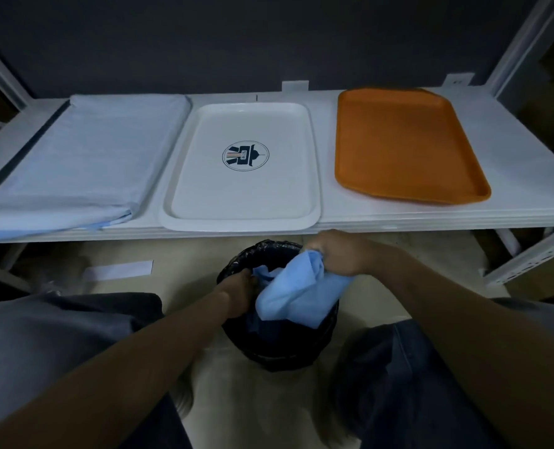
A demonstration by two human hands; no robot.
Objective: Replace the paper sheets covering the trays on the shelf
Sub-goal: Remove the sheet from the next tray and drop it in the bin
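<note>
Head view: the right hand grips a crumpled blue sheet over the bin, on the floor just near of the shelf. The left hand reaches into the bin beside the sheet; its fingers are hidden, so I cannot tell its grip. A white tray and an orange tray lie bare; at far left, blue paper seems to cover a third.

Head view — looking down, close over the shelf.
</note>
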